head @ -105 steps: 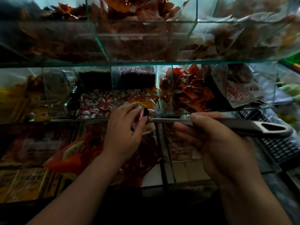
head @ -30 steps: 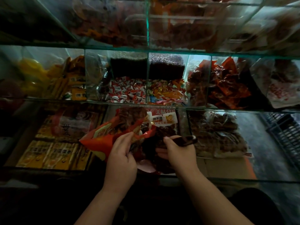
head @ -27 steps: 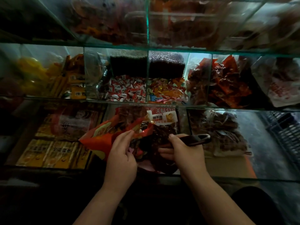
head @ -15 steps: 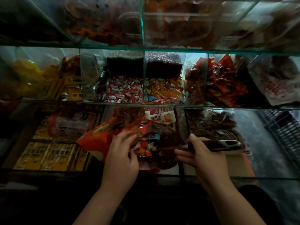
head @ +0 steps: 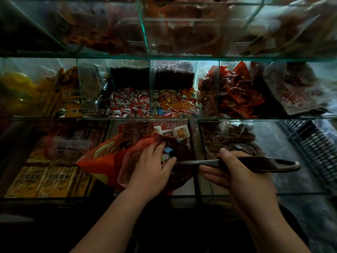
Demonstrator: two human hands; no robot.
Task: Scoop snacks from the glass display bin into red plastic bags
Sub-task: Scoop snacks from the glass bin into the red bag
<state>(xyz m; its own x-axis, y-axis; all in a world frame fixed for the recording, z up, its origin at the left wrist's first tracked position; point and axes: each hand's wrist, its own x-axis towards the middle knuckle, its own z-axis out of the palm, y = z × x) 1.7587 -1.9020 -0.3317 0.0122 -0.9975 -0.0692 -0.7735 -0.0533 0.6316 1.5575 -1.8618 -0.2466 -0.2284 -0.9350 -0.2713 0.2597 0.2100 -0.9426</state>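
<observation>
Glass bins point(head: 237, 119), right hand point(head: 242, 173) (fist) around scoop point(head: 269, 163)

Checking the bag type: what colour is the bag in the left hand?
Red, shading to orange; the bag shows best in the head view.

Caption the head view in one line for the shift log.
Left hand holds the red plastic bag open at the glass bin; right hand grips the scoop, aimed at the bag's mouth.

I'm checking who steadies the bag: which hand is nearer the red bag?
Left. The left hand holds the red bag at its mouth; the right hand is apart, to its right, gripping the scoop handle.
</observation>
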